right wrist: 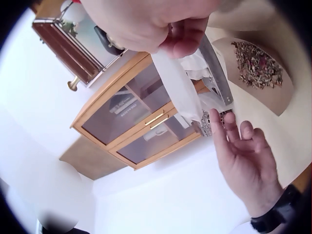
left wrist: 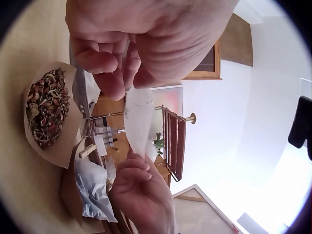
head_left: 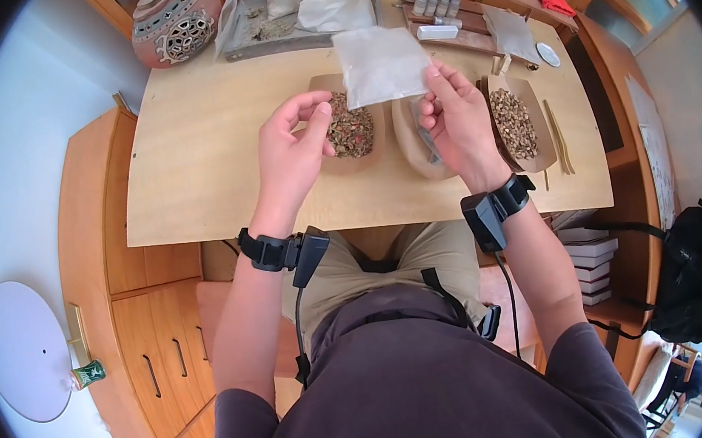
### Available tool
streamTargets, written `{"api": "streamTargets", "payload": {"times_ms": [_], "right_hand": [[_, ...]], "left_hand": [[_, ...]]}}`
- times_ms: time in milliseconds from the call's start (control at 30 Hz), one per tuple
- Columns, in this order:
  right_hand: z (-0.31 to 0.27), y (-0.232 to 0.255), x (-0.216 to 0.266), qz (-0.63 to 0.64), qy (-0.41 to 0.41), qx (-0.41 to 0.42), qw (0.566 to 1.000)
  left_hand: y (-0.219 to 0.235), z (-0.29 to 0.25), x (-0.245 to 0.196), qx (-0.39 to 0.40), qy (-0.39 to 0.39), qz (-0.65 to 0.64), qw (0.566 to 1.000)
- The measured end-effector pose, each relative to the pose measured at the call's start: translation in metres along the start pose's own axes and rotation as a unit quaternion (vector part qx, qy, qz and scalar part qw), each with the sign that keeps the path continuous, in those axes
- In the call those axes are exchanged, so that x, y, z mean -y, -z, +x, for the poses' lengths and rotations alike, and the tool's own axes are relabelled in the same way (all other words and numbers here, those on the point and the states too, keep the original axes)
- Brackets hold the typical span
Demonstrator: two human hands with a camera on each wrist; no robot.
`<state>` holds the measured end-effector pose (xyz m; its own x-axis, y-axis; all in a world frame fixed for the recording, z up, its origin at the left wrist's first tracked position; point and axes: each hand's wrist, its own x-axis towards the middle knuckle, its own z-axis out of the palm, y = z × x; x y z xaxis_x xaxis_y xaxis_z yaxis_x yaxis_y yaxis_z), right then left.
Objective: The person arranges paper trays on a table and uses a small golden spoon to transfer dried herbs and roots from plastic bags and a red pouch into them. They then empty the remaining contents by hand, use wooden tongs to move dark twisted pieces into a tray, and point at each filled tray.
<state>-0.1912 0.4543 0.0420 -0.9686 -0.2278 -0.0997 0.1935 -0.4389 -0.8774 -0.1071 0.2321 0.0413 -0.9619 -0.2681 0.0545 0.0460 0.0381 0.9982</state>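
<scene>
Walls: pale and plain on our left [head_left: 9, 144].
Counter: light wood, its front edge gently curved [head_left: 199, 158].
Storage: we have wooden cabinets with dark handles [head_left: 163, 341] at left, stacked boxes [head_left: 593, 266] at right.
Glass-fronted cabinet: wood-framed, brass-coloured handles [right wrist: 141, 112].
Light: we see bright white glare in the left wrist view.

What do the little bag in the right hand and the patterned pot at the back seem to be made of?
The bag: probably thin paper or fabric, matte; it looks whitish and slightly see-through.
The pot: likely ceramic, given its painted-looking bands and openwork.
</scene>
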Motion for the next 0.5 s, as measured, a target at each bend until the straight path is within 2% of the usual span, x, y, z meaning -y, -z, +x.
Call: {"api": "streamTargets", "payload": {"times_ms": [133, 233, 500], "right_hand": [[-0.002, -0.003, -0.003, -0.045, 0.045, 0.001, 0.998], [-0.005, -0.008, 0.0, -0.135, 0.088, -0.002, 0.987], [-0.015, -0.015, -0.002, -0.14, 0.088, 0.013, 0.986]], "left_hand": [[-0.001, 0.0, -0.001, -0.002, 0.005, -0.006, 1.0], [-0.002, 0.0, 0.0, -0.014, 0.021, -0.015, 1.0], [-0.001, 0.002, -0.002, -0.032, 0.067, -0.121, 0.99]]}}
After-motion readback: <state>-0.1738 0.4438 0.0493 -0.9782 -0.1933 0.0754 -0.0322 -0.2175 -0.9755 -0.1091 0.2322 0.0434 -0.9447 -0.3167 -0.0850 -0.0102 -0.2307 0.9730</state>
